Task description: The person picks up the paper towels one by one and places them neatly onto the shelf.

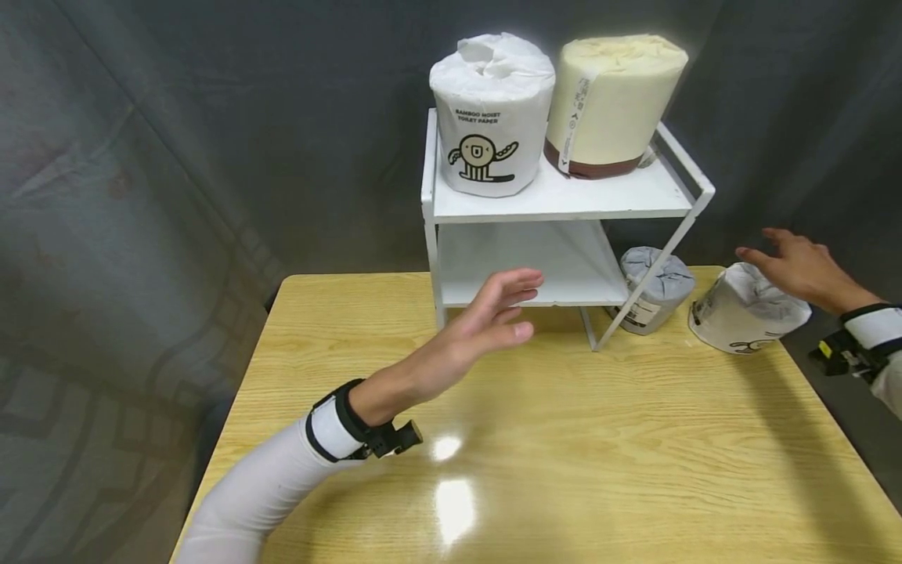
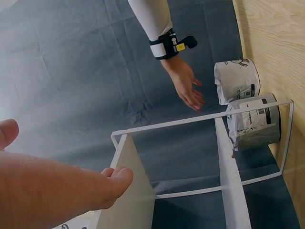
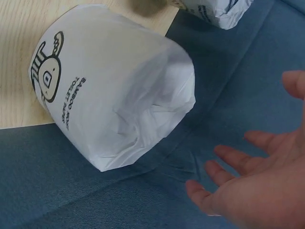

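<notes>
My left hand (image 1: 472,337) hovers over the table in front of the white shelf (image 1: 557,207), its fingers extended and nothing in them. Off to the right, my right hand (image 1: 810,270) hangs above a white paper-wrapped toilet roll (image 1: 740,317), fingers loosely spread and holding nothing. In the right wrist view that roll (image 3: 109,90) shows a cartoon print and crumpled paper at its top, with the fingertips (image 3: 221,174) apart from it. A grey-wrapped roll (image 1: 658,290) stands beside it, partly behind the shelf leg.
On the shelf's top tier are a white bamboo toilet paper roll (image 1: 493,125) and a cream roll (image 1: 620,102) with a brown base. The wooden table (image 1: 599,454) ends close to the right roll. A dark curtain (image 1: 317,141) hangs behind.
</notes>
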A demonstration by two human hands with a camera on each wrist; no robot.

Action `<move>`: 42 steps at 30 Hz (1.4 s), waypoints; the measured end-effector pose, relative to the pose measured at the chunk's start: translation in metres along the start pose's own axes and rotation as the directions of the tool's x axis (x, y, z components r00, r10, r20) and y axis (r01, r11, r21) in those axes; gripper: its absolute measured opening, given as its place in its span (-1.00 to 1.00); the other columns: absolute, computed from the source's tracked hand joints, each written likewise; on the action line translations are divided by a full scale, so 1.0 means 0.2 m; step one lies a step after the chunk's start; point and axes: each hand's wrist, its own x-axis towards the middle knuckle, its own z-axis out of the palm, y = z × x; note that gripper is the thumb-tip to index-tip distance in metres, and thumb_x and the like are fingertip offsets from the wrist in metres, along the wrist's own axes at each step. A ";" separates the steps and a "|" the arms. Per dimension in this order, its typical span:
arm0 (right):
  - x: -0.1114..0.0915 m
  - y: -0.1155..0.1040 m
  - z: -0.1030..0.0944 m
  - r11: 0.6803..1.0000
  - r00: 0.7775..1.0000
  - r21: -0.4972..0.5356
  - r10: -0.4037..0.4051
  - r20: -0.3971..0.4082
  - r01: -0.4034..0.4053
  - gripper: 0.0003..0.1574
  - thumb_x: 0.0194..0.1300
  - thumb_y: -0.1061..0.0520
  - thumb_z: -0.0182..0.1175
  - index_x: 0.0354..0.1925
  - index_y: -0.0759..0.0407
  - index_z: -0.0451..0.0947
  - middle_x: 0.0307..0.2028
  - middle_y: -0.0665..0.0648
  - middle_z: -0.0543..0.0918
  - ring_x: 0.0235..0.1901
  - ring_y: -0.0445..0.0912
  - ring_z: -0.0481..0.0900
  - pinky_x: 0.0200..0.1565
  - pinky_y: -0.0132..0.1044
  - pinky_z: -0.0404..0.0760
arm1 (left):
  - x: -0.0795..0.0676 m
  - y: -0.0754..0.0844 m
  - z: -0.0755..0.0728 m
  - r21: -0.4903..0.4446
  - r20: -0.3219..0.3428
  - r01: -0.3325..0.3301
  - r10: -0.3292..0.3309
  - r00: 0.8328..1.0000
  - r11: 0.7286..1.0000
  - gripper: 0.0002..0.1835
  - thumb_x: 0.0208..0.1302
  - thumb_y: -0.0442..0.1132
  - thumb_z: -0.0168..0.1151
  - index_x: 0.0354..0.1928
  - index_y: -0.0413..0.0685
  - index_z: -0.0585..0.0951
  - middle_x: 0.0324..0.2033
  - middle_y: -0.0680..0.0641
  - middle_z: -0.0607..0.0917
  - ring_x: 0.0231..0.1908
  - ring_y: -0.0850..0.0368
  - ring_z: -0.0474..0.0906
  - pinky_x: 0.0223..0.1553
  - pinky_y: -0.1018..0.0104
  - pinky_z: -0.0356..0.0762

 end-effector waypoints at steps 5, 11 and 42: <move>0.02 0.04 0.01 1.000 1.000 -0.008 -0.009 -0.001 0.009 0.15 0.66 -0.33 -0.32 0.53 0.69 -0.30 0.48 0.78 -0.10 0.42 0.71 -0.11 0.41 0.56 -0.19 | -0.01 -0.01 0.00 -0.019 -0.003 0.016 -0.016 1.000 1.000 -0.29 0.56 -0.06 -0.03 0.65 0.05 0.06 0.64 0.06 0.11 0.63 0.11 0.03 0.60 0.10 0.09; 0.02 0.07 0.04 0.999 0.999 0.016 0.039 0.017 -0.039 0.15 0.66 -0.35 -0.32 0.56 0.63 -0.31 0.47 0.79 -0.11 0.44 0.71 -0.17 0.38 0.59 -0.17 | -0.02 -0.03 0.00 -0.027 -0.013 0.041 -0.042 0.999 0.999 -0.30 0.55 -0.01 -0.05 0.65 0.11 0.08 0.64 0.09 0.11 0.63 0.11 0.04 0.58 0.03 0.13; 0.10 0.20 0.20 0.999 0.999 -0.038 0.040 0.021 -0.039 0.17 0.61 -0.38 -0.29 0.55 0.61 -0.25 0.40 0.83 -0.10 0.22 0.76 -0.09 0.21 0.64 0.00 | -0.06 -0.18 0.01 -0.142 -0.041 0.033 -0.039 0.998 0.989 -0.32 0.59 -0.10 -0.18 0.64 -0.11 0.02 0.63 -0.14 0.09 0.62 0.01 0.03 0.62 0.01 -0.03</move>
